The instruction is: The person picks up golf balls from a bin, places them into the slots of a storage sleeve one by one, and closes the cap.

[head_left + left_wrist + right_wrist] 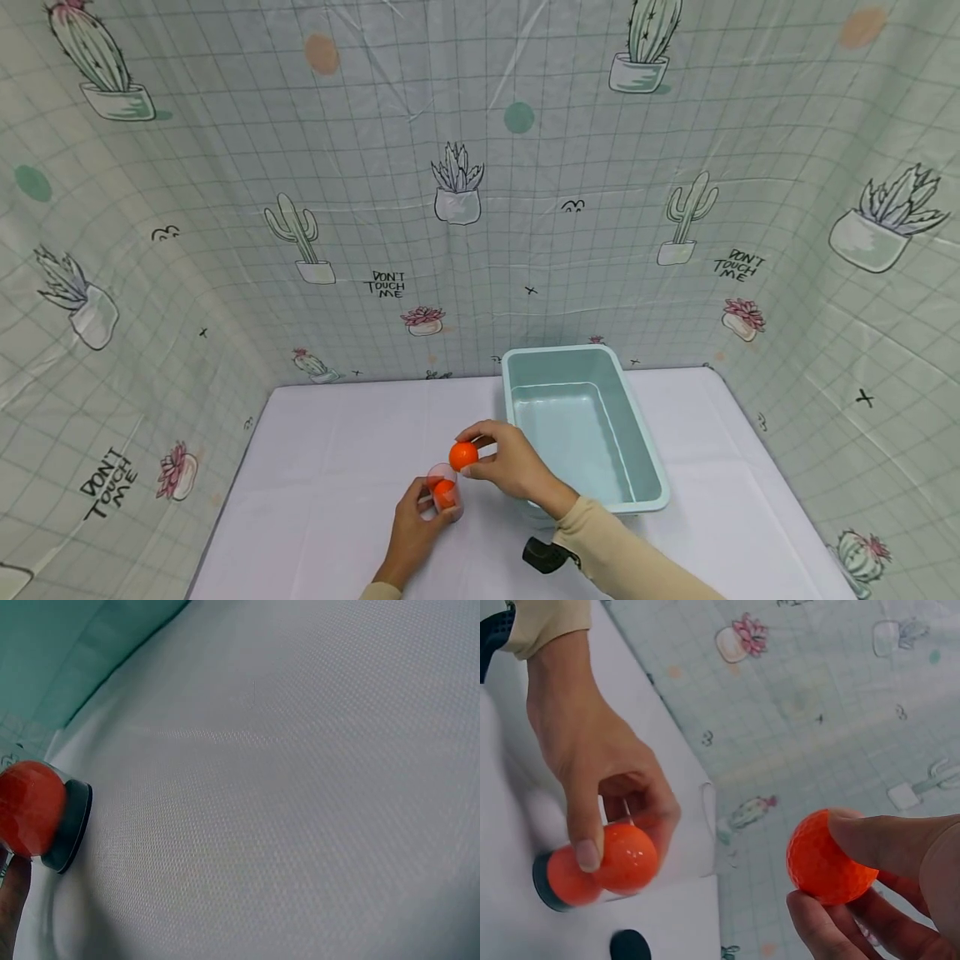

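Note:
In the head view my left hand (416, 521) grips a clear cylindrical container (442, 475) with orange balls inside. The right wrist view shows its dark base (549, 883), a lower orange ball (570, 876) behind the clear wall and a brighter orange ball (632, 859) beside the left thumb. How far that upper ball sits inside, I cannot tell. Above the container's mouth, my right hand (513, 461) pinches a dimpled orange golf ball (821, 859) between thumb and fingers, apart from the container. The left wrist view catches the red-looking ball (30, 806) and one fingertip at its edge.
A pale teal plastic basin (643, 433) stands on the white-covered table (322, 467), right of the container, with my right forearm crossing its near corner. Cactus-printed cloth (480, 258) hangs behind and at both sides. A dark rounded shape (630, 945) shows low in the right wrist view.

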A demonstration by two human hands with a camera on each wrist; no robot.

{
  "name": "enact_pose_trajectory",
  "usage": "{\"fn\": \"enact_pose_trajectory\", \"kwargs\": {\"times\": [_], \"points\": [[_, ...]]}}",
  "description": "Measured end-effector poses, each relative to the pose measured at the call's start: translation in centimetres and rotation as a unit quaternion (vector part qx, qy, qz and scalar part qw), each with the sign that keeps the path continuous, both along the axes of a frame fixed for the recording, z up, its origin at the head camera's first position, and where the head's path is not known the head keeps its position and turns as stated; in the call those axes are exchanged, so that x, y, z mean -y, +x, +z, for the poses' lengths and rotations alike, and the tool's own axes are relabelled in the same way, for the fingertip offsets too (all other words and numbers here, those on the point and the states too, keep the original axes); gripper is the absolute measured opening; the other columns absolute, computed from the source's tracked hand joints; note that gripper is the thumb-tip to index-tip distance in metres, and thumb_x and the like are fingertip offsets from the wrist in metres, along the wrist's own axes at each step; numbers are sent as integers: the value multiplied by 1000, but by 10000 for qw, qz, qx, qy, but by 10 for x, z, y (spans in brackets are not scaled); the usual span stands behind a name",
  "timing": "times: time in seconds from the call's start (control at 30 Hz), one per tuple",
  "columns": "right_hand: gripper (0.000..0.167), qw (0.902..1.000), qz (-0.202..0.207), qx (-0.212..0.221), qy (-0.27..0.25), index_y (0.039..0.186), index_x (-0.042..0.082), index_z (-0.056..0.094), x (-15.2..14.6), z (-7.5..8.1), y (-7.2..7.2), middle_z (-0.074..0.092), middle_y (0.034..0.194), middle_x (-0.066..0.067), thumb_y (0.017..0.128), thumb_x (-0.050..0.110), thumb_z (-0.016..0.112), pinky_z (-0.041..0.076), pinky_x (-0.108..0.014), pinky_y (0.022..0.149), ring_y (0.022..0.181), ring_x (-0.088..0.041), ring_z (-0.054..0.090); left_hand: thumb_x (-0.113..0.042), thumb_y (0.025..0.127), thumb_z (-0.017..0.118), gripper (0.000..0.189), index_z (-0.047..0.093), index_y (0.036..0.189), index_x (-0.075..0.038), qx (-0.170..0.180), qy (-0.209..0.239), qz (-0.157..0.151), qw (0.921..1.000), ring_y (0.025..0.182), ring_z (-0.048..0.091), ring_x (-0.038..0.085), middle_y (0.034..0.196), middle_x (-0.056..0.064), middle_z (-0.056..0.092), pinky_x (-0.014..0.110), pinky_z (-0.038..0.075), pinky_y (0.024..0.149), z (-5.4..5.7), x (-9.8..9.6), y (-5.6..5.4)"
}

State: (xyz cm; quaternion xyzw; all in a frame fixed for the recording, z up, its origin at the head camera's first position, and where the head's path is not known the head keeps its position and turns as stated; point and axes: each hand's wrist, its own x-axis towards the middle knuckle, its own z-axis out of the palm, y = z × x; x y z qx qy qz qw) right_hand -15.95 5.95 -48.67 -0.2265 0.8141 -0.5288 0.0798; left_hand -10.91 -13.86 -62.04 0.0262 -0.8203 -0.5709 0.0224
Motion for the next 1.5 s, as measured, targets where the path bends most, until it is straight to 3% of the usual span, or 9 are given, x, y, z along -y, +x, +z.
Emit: {"fn": "enact_pose_trajectory", "kwargs": {"times": [0.23, 0.47, 0.7, 0.83, 1.07, 1.5], "points": [[35, 9999, 88, 32, -38, 115, -1, 73, 10, -10, 4, 72, 113, -11, 83, -6, 85, 61, -22, 80, 104, -28, 68, -8, 82, 90, 50, 63, 123, -1, -13, 152, -45, 9999, 114, 68, 37, 120, 19, 67, 50, 57, 102, -3, 0, 0], [36, 9994, 24, 272, -221, 117, -3, 72, 14, -14, 5, 72, 112, -12, 83, -8, 84, 62, -25, 81, 100, -25, 68, -6, 82, 89, 48, 62, 122, 0, -131, 224, -67, 9996, 116, 66, 37, 121, 18, 67, 50, 58, 102, -5, 1, -2], [36, 9976, 77, 553, -401, 117, 0, 73, 19, -21, 9, 71, 111, -10, 83, -8, 83, 63, -27, 83, 101, -24, 67, -11, 85, 88, 46, 62, 122, -1, -15, 274, -104, 9996, 114, 67, 34, 121, 17, 68, 49, 58, 102, -6, 2, 2], [36, 9989, 123, 339, -308, 116, 0, 73, 22, -26, 13, 72, 112, -10, 82, -8, 83, 64, -37, 86, 102, -25, 68, -12, 86, 88, 45, 62, 120, -2, -1, 361, -91, 9993, 113, 68, 33, 121, 16, 68, 51, 58, 102, -6, 2, 5], [36, 9998, 117, -74, -141, 116, 1, 72, 27, -31, 10, 73, 113, -10, 83, -7, 84, 61, -52, 93, 103, -28, 71, -14, 85, 89, 44, 63, 119, -3, -123, 275, -40, 9995, 115, 67, 35, 122, 16, 68, 51, 58, 102, -5, 2, 0], [33, 9997, -68, -214, -34, 115, 2, 73, 34, -40, 11, 72, 113, -10, 84, -8, 82, 63, -38, 91, 101, -27, 70, -15, 85, 89, 42, 64, 116, -5, -357, 220, -66, 9991, 114, 67, 32, 118, 12, 70, 47, 60, 99, -8, 1, -1]]}}
